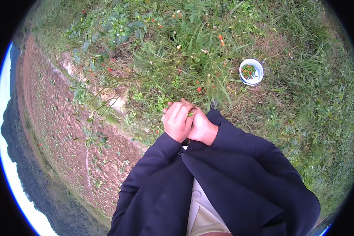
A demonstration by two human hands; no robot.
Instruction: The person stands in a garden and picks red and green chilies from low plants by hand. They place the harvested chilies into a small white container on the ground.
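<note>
Both hands are together in front of my chest. My left hand [177, 119] lies curled over the palm of my right hand [203, 125], which is cupped beneath it. A green chili pepper [190, 114] shows between them at the fingers; which hand grips it, and whether more lie in the palms, is hidden. Up and to the right of the hands, a white plastic bucket [260, 72] stands in the grass, holding green and red chili peppers [248, 72] on its bottom.
Pepper plants with red peppers [199, 89] and tall grass stand beyond the hands. A leafy branch [96, 138] reaches out at the left. Bare tilled soil [67, 124] lies lower left, with a pale bank [116, 103] along its edge.
</note>
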